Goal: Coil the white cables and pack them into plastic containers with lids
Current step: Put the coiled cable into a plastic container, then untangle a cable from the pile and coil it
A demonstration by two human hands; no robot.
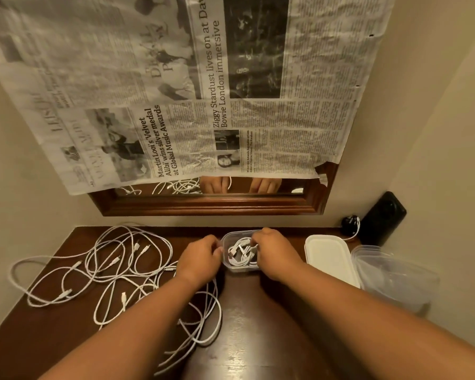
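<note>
A small clear plastic container (pixel 232 267) stands on the dark wooden table (pixel 247 311) near the back edge, with a coiled white cable (pixel 240 255) inside it. My left hand (pixel 200 257) grips the container's left wall with curled fingers. My right hand (pixel 274 252) reaches over the right rim, and its fingertips pinch the coiled cable inside. Several loose white cables (pixel 115 270) lie tangled across the left half of the table, some running under my left forearm.
A white lid (pixel 329 256) lies right of the container, with stacked clear containers (pixel 390 272) beyond it at the table's right edge. A black device (pixel 381 218) and a plug stand in the back right corner. Newspaper covers a wood-framed mirror (pixel 203 207) on the wall.
</note>
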